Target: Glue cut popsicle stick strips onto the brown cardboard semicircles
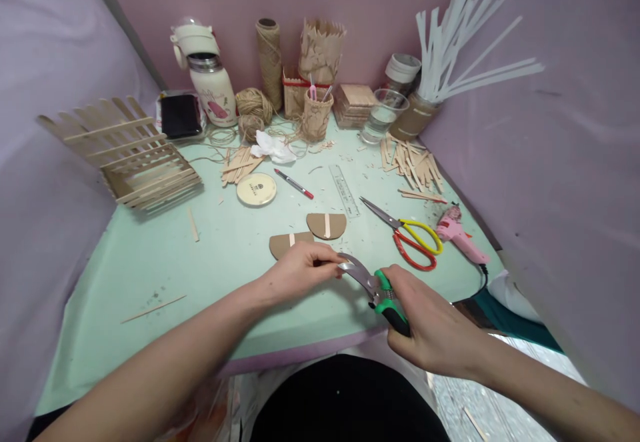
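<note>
My right hand (427, 319) is wrapped round the green and black handles of a pair of pruning shears (361, 274). The shears' curved blades reach left to the fingertips of my left hand (305, 269), which is closed in a pinch. Between those fingers, at the blade tips, a small pale end of what looks like a wooden craft stick shows; the rest is hidden. Just beyond my left hand lie two brown cardboard half-discs, each with a pale strip across it. One half-disc (336, 227) is in full view; the other half-disc (279, 245) is partly covered by my hand.
Scissors (383, 212) and a pink glue gun (463, 239) lie at right. A ruler (344, 191), a pen (294, 184) and a round lid (257, 189) are mid-table. A stick crate (150, 169) stands left. Behind are a bottle (215, 95), twine (254, 105) and a water cup (383, 119).
</note>
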Tool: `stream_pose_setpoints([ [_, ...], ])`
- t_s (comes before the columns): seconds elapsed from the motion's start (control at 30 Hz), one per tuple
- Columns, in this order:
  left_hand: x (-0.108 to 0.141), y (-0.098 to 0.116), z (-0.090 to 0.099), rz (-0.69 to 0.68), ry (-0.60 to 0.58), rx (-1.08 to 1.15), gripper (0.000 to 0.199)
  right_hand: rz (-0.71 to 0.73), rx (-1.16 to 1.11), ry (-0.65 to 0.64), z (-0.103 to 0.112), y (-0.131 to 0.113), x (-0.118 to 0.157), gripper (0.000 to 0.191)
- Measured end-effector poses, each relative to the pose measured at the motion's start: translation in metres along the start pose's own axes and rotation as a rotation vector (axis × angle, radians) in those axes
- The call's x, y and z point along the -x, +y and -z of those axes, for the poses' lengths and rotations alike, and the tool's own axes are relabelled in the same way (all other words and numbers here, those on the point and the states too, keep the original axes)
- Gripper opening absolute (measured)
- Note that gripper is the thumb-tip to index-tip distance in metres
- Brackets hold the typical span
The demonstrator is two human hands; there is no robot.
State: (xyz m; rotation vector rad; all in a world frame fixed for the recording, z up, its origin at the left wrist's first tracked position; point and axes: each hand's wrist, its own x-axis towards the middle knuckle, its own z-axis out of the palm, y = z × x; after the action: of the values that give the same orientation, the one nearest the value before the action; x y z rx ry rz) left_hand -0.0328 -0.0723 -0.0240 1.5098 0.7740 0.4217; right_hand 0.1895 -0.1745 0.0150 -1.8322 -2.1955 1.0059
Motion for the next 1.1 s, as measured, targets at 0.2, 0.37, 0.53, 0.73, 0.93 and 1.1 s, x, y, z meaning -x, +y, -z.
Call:
stream_pose_setpoints([
  [0.2,-0.001,0.002,0.002,0.026,-0.017,0.014,0.022,-0.023,-0.003,-0.021,0.001,-0.001,0.0,0.033],
  [0.37,0.0,0.004,0.002,0.046,-0.037,0.007,0.021,-0.019,0.026,-0.041,0.002,-0.003,0.001,0.033],
  [0.53,-0.001,0.003,0.003,0.042,-0.065,0.002,0.019,0.003,0.089,-0.071,0.003,-0.006,0.001,0.029],
  [0.73,-0.001,0.0,0.004,0.03,-0.082,0.005,0.017,-0.01,0.127,-0.06,-0.001,-0.005,0.003,0.027],
  [0.93,-0.001,-0.002,0.002,0.021,-0.073,0.001,0.015,-0.093,0.118,-0.064,-0.01,-0.003,0.006,0.025],
  [1.1,-0.001,0.0,0.002,0.037,-0.053,0.033,0.022,-0.129,-0.011,-0.014,-0.012,0.001,0.005,0.025],
])
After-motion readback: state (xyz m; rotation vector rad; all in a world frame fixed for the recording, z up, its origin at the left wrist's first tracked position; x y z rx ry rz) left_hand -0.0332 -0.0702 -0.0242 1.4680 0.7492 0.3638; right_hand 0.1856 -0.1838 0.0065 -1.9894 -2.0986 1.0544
